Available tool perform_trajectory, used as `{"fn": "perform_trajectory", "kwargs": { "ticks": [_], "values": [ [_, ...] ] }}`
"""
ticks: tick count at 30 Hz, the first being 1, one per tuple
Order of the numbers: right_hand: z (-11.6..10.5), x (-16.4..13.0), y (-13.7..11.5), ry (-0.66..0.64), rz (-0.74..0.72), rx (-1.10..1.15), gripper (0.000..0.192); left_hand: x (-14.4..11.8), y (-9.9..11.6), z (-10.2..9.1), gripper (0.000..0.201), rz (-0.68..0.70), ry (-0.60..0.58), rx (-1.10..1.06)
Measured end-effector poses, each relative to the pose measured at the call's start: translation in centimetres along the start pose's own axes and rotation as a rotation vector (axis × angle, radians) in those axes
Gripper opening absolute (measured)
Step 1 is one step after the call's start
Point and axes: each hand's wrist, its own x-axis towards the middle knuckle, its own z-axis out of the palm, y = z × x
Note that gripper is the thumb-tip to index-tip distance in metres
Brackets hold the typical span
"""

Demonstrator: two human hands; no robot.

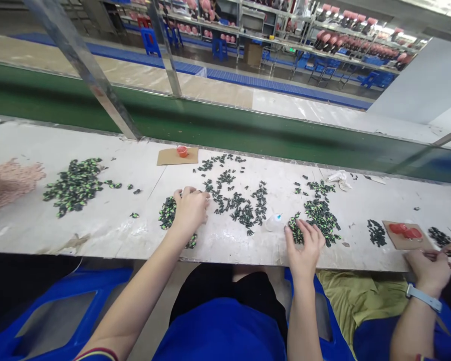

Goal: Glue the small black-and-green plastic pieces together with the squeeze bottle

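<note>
My left hand is palm down over a pile of small black-and-green pieces, its fingers bent and apart. Part of that pile is hidden under the hand and wrist. My right hand is open and cupped, thumb and fingers apart, at the near edge of another black-and-green pile. Whether its fingertips touch any piece I cannot tell. Between my hands lie many loose dark pieces, scattered across the white tabletop. A small whitish bottle with a teal tip stands left of my right hand.
Red cups sit on cardboard at the back and right. Another black-and-green pile lies left, beside pink pieces under someone's hand. A co-worker's hands work at right. A metal post rises behind the table.
</note>
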Motion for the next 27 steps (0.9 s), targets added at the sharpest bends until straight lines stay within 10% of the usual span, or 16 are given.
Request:
{"fn": "perform_trajectory", "kwargs": {
  "ticks": [13, 21, 27],
  "values": [
    [3.3, -1.1, -2.6, -0.199, 0.176, 0.333, 0.027, -0.1, 0.7, -0.3, 0.021, 0.018, -0.091, -0.042],
    [2.4, -1.8, -2.5, -0.14, 0.525, 0.785, 0.034, -5.5, 2.7, 1.0, 0.016, 0.192, -0.078, -0.599],
    [2.4, -2.1, -3.2, -0.086, 0.708, 0.859, 0.038, -8.2, 4.9, 3.6, 0.004, 0.1, -0.049, -0.558]
  ]
}}
